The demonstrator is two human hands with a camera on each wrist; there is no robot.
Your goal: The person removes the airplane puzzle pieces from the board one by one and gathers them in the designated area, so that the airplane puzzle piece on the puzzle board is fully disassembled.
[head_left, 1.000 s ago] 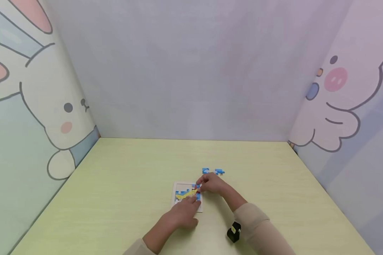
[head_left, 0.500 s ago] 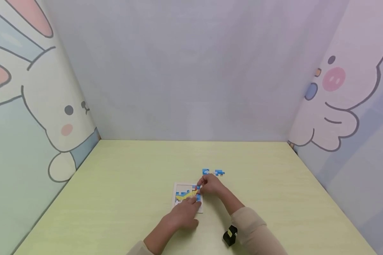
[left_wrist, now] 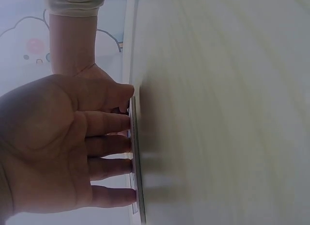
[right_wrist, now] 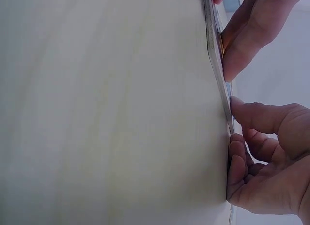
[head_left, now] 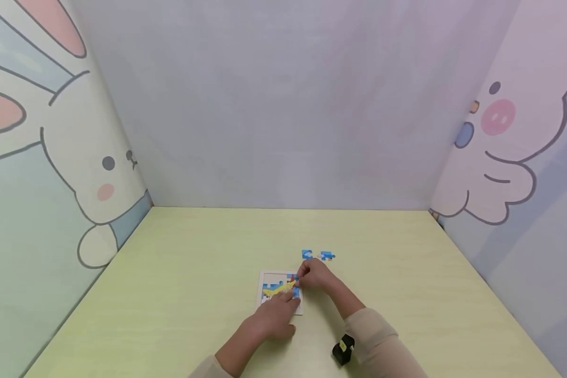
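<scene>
Jigsaw pieces printed in blue, yellow and red [head_left: 274,288] are seated flat inside a thin square puzzle tray with a pale rim [head_left: 259,295], which is set on a pale yellow-green counter [head_left: 193,273]. Bare board is shown in the tray's far left part. The near part of the puzzle is covered by the left hand's grip [head_left: 275,315]; its fingers are extended and spread a little, with fingertips pressed down on the tray's face, and nothing is clasped. The tray's right rim, close to the far right corner, is met by the right hand's grip [head_left: 313,274]. There the fingers are curled and the thumb is brought against the tray's edge; whether a piece is pinched between the tips cannot be told.

Just beyond the right hand, two loose blue-and-white jigsaw pieces [head_left: 327,255] are laid side by side on the counter, apart from the tray. Both forearms are partly covered by beige sleeves [head_left: 370,325]. A small black box with a yellow mark [head_left: 343,350] is seen just beside the right one. The counter is backed by a pale lilac-grey curtain [head_left: 283,105] and flanked by printed cartoon animals [head_left: 85,157].
</scene>
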